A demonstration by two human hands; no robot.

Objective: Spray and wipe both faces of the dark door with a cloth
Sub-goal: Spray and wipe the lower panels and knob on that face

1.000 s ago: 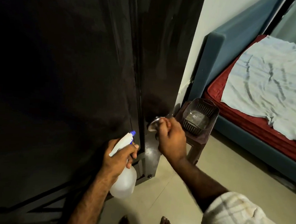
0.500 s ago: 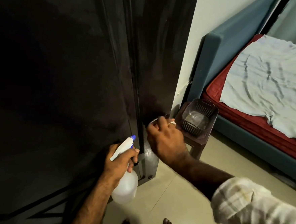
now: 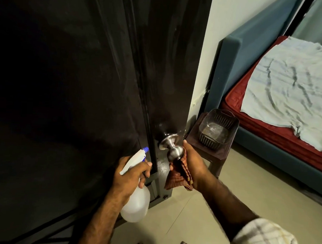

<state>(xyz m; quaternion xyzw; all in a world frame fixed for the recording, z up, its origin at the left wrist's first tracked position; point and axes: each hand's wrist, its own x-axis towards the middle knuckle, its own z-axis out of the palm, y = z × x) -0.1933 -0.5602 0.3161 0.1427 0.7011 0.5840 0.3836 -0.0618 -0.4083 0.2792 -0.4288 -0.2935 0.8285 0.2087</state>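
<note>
Here's the dark door standing edge-on to us, its broad left face filling most of the view and a narrower face to the right carrying the steel knob. The right hand is down beside that knob, thumb and fingers curled round a brown checked cloth; that grip is closed on the fabric. The cloth is bunched against the underside and right side of the knob's ball, touching it, with the loose end hanging below the hand (a folded corner dangles near the wrist). The knob sits just left of the palm, its round plate against the door above.

Over to the left hand: it grips the neck of a white spray bottle, fingers wrapped about the trigger head, grip closed. The blue nozzle tip points up toward the door's edge, very near it, while the rounded bottle body hangs below the fist. The two hands are close, with the door's edge strip between them.

Right of the door, a dark stool carries a slatted basket. Beyond it, a bed with a blue frame, red mattress and pale rumpled sheet. Bare toes show on the tiled floor at the bottom.
</note>
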